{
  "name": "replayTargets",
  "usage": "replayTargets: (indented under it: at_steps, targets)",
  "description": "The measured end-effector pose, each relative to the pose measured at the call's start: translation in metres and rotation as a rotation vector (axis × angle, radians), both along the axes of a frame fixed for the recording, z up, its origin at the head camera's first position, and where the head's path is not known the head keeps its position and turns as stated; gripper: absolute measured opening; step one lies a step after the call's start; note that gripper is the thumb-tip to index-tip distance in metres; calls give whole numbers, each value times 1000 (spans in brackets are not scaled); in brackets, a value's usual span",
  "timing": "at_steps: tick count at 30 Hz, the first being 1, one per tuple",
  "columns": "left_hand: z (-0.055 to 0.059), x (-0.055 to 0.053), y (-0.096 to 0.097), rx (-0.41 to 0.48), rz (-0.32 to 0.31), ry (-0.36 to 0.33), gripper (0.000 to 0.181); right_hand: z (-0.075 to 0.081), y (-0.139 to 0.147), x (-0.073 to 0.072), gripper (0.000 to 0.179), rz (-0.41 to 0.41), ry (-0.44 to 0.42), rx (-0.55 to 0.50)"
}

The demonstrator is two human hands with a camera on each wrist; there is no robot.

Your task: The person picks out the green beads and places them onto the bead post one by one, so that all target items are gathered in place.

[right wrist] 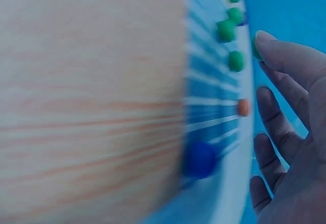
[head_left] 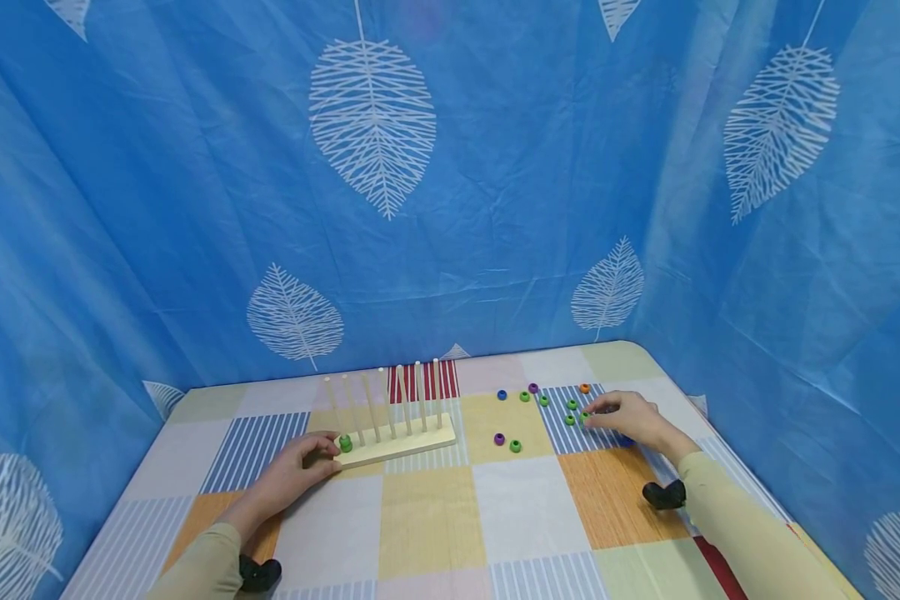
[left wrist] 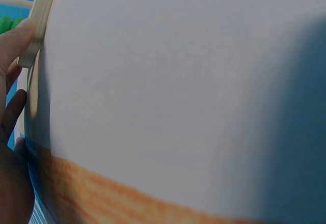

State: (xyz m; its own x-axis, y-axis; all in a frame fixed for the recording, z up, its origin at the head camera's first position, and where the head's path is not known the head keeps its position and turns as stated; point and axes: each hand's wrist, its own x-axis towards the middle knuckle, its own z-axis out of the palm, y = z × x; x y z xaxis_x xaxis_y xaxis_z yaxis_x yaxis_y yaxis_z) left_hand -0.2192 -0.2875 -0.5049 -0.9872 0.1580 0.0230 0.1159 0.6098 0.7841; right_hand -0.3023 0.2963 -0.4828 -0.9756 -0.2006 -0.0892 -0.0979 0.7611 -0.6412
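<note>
Currently, our left hand (head_left: pixel 303 463) grips the rack (head_left: pixel 412 447); our right hand (head_left: pixel 633 417) pinches a bead (head_left: pixel 584 417). By our left, one peg (head_left: pixel 334 404) bears green beads (head_left: pixel 346 444), six are bare; loose beads (head_left: pixel 515 446) remain near our right.

I have before me a table (head_left: pixel 720 575) spread with a patchwork cloth (head_left: pixel 427 517) of plain and striped squares. Left of its middle I see a pale wooden board (head_left: pixel 397 451) with seven upright pegs, lying at a slight slant, while to its right small beads (head_left: pixel 543 401) are scattered loose across a yellow patch and a blue-striped one. Among them I count five green, two purple, one orange (head_left: pixel 585 388) at the striped patch's far edge, and two blue, one of these farthest right
</note>
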Motion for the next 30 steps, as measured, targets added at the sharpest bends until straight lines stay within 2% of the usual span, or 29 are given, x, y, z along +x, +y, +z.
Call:
replayTargets:
  at_steps: [8,15,24,30]
  targets:
    - [-1,0,0,-6,2,-1,17,47,-11,-3,34,117,60,-115]
    - [-1,-1,0,-9,1,-2,17,87,-40,-6,32,199,106,-112]
    - [-2,-1,0,-6,5,-3,18,120,-88,-8,32,289,119,-97]
    - [-2,-1,0,6,1,-1,16,138,-118,-10,30,354,140,-103]
